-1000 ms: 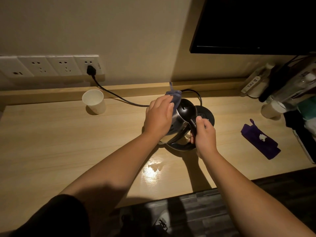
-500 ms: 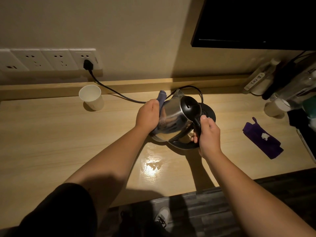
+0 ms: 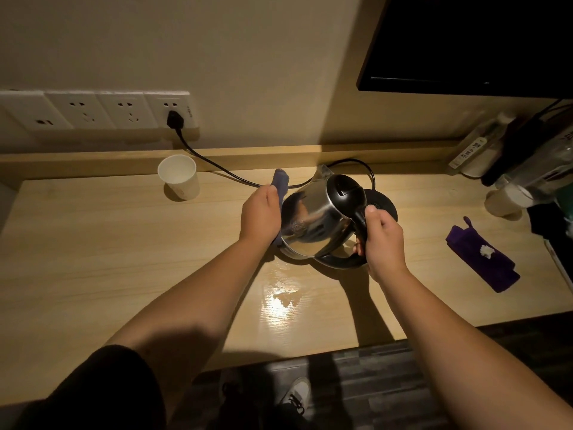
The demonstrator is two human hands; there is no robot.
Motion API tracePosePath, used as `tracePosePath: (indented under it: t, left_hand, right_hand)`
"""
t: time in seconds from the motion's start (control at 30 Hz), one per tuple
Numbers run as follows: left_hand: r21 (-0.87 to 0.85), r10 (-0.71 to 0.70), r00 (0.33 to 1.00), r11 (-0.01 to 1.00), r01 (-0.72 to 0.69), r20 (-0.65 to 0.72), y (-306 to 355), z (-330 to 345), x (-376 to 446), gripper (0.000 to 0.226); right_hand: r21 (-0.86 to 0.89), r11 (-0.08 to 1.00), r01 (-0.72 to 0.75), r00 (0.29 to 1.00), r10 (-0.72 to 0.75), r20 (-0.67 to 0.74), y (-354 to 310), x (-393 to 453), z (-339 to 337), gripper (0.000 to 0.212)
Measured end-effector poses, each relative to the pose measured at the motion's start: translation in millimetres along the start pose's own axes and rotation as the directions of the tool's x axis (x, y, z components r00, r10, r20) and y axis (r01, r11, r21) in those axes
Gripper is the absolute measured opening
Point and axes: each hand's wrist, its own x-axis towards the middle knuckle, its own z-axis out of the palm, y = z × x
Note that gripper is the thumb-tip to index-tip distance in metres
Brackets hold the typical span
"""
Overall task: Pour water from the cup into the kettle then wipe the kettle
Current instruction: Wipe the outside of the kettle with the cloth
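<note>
Our right hand (image 3: 383, 240) fingers clenched on tilted kettle (image 3: 316, 221) handle, our left hand (image 3: 260, 215) fingers pressing cloth (image 3: 280, 181) against its left side, cup (image 3: 179, 176) far left on bench (image 3: 93, 259)

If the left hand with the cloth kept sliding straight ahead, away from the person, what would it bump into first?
Probably the black power cord lying just beyond the cloth in the left hand, then the wooden ledge by the wall. Depth is hard to judge here.
</note>
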Motion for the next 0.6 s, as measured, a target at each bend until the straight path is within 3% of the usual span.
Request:
tracePosePath:
  t: [0.13, 0.23, 0.5, 0.6]
  left_hand:
    - [-0.022, 0.249, 0.968, 0.968, -0.249, 0.001, 29.7, 2.4, -39.0, 0.029]
    - [0.114, 0.462, 0.887, 0.881, -0.459, 0.006, 35.2, 22.4, -56.9, 0.042]
    - [0.294, 0.535, 0.844, 0.801, -0.522, 0.042, 21.6, 47.3, -49.2, 0.052]
    - [0.298, 0.471, 0.882, 0.837, -0.459, 0.034, 23.5, 47.6, -43.3, 0.052]
  right_hand:
    - [0.033, 0.999, -0.033, 0.999, 0.034, -0.026, -5.1, 0.1, 4.5, 0.038]
    - [0.026, 0.999, -0.024, 0.998, 0.025, -0.065, -9.6, -1.9, 12.7, 0.038]
    - [0.103, 0.993, -0.064, 0.996, 0.070, -0.055, -9.8, -1.3, 17.9, 0.039]
    - [0.153, 0.983, -0.098, 0.993, 0.107, -0.054, -9.8, -0.3, 18.3, 0.039]
